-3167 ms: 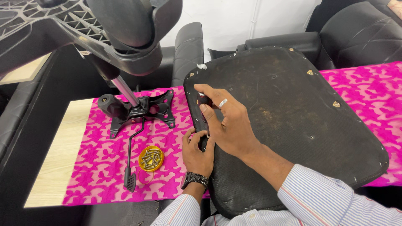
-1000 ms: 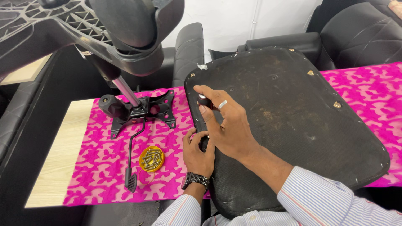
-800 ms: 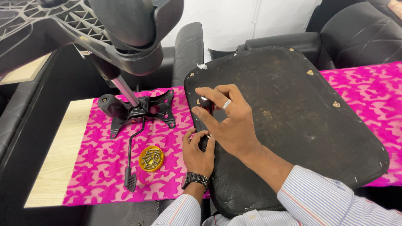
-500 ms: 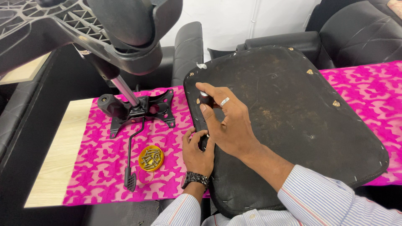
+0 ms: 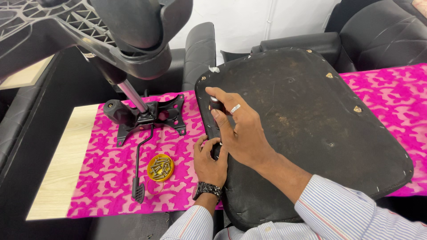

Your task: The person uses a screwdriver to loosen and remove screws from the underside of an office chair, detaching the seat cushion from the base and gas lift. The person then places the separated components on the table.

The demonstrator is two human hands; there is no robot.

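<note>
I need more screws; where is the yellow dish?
The yellow dish sits on the pink cloth, just left of the left hand, beside the black lever.

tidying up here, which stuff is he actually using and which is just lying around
In use:
right hand on screwdriver
left hand at its tip
seat board

Lying about:
screw dish
chair mechanism
pink cloth

Cloth (image 5: 106, 178): magenta with pale pink blotch pattern; seat pad underside (image 5: 311, 133): dull black, brownish smudges; screw dish (image 5: 160, 167): yellow, grey screws; chair mechanism (image 5: 147, 118): black; tabletop (image 5: 58, 173): light wood; sleeves (image 5: 356, 213): white, thin blue stripes; wristwatch (image 5: 207, 190): black.
</note>
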